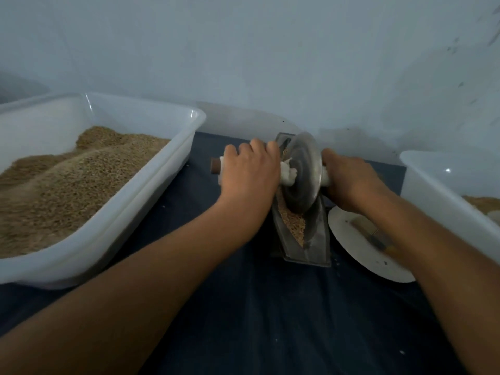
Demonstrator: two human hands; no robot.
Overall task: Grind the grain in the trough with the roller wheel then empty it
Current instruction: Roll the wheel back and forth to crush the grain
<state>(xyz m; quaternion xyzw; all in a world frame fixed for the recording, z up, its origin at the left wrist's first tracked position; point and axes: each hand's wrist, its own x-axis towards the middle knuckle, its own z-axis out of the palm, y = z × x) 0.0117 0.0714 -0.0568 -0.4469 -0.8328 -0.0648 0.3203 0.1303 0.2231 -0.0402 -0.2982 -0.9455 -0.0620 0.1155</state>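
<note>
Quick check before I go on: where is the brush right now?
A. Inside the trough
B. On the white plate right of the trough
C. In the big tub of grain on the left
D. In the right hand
B: the brush lies on the white plate, just right of the trough, while both hands grip the roller wheel's handle.

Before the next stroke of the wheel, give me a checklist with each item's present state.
1. Left hand closed on the wrapped axle handle: ok.
2. Right hand closed on the other end of the axle: ok.
3. Roller wheel seated in the trough, not off its edge: ok.
4. Grain in the trough ahead of the wheel: ok, a layer shows at the near end.
5. Grain ground fine enough to empty: cannot tell, too blurred.
6. Brush resting on the white plate, clear of the trough: ok.
</note>
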